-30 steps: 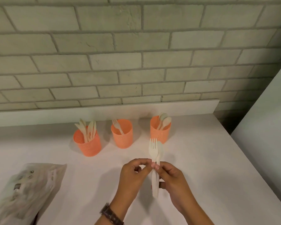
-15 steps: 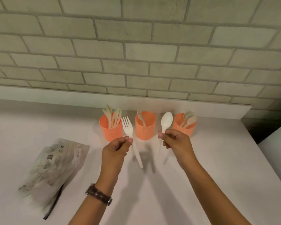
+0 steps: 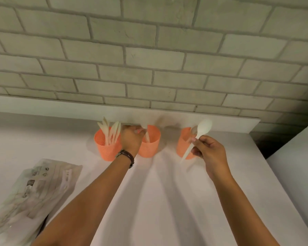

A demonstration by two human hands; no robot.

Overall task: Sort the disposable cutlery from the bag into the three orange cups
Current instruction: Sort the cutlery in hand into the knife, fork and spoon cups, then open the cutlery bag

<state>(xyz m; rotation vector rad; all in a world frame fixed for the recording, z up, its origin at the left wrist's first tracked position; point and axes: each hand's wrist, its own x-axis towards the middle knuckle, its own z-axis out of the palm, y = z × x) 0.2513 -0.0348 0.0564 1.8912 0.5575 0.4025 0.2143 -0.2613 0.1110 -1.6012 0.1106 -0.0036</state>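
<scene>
One spoon point(image 3: 204, 127), probably light and stiff, is pinched mid-handle by the right hand point(image 3: 209, 152). Left hand point(image 3: 131, 139) curls over the middle cup point(image 3: 150, 149), grip blurred.

you're at what looks like a home kitchen: a white bench point(image 3: 167, 201) runs against a grey brick-pattern wall point(image 3: 149, 50), cutlery cups point(image 3: 149, 144) along it.

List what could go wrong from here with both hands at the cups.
1. The left hand, holding a fork in the middle cup, reaches close past the left cup; the wrist might tip it and its knives.
2. The right hand pinches the spoon handle-down in front of the right cup; the tip could catch the rim or wall.
</scene>
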